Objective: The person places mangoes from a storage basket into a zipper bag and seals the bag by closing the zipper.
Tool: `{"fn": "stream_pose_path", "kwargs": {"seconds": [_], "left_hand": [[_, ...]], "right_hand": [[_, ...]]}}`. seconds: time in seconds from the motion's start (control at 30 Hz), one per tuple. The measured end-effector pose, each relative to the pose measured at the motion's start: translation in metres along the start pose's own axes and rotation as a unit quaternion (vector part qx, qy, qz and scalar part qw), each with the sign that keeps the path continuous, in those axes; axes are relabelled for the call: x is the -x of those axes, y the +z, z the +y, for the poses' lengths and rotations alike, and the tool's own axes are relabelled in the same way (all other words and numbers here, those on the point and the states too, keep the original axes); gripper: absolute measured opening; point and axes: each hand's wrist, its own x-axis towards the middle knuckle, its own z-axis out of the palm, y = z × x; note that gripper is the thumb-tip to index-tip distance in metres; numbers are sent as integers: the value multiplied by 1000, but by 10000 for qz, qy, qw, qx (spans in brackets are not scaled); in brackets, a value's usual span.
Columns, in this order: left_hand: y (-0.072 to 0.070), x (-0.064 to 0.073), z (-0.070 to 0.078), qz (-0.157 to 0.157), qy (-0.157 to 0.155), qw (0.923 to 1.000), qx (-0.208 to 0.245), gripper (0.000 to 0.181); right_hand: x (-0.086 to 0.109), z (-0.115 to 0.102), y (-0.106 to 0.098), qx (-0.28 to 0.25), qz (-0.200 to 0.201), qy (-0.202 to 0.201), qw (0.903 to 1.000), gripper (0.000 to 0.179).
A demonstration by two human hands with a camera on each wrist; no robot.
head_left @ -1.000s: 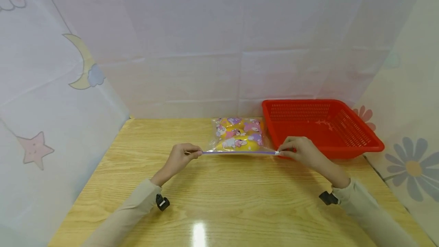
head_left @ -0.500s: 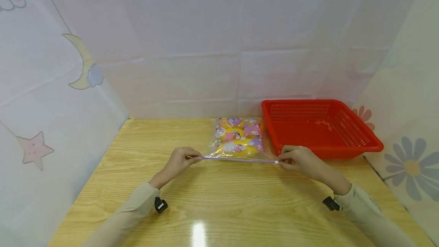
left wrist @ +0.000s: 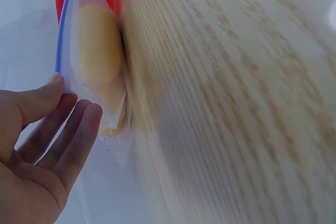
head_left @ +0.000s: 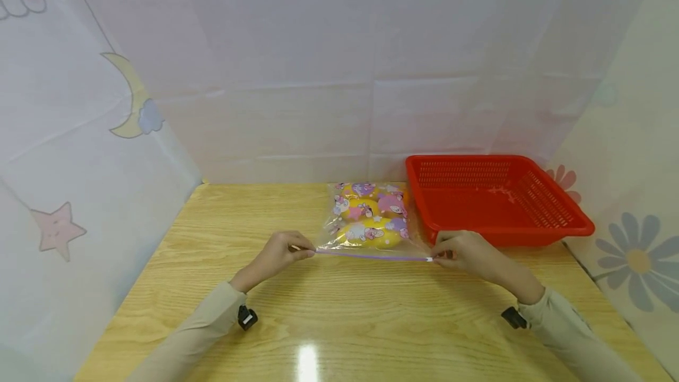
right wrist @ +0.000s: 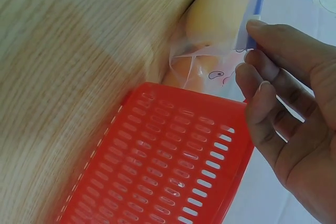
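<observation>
A clear zip bag printed with pink and purple cartoon figures lies near the table's back edge. Through its film show several smooth, rounded yellow things. My left hand pinches the left end of the purple zip strip between thumb and fingers. At the other end, beside the white slider, my right hand pinches the corner. The strip is stretched nearly straight between both hands, on the side nearer me. In the right wrist view, thumb and index finger grip that corner; the other fingers are loosely bent.
A red plastic basket with slotted walls stands at the back right, just behind my right hand and close to the bag. The wooden table ends at a cloth backdrop, with more printed cloth at both sides.
Both hands have drawn the zip edge down in the head view, toward me, so more of the bag's printed face shows. The basket has stayed put.
</observation>
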Motion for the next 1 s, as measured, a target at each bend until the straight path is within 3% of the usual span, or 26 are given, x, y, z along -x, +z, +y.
{"fn": "stream_pose_path", "kwargs": {"seconds": [0.3, 1.0], "left_hand": [[3, 2, -2, -311, 100, 9994, 127, 8], [5, 4, -3, -968, -61, 9951, 202, 6]], "right_hand": [[3, 0, 4, 70, -257, 86, 9996, 14], [5, -2, 8, 12, -703, 366, 9969, 15]]}}
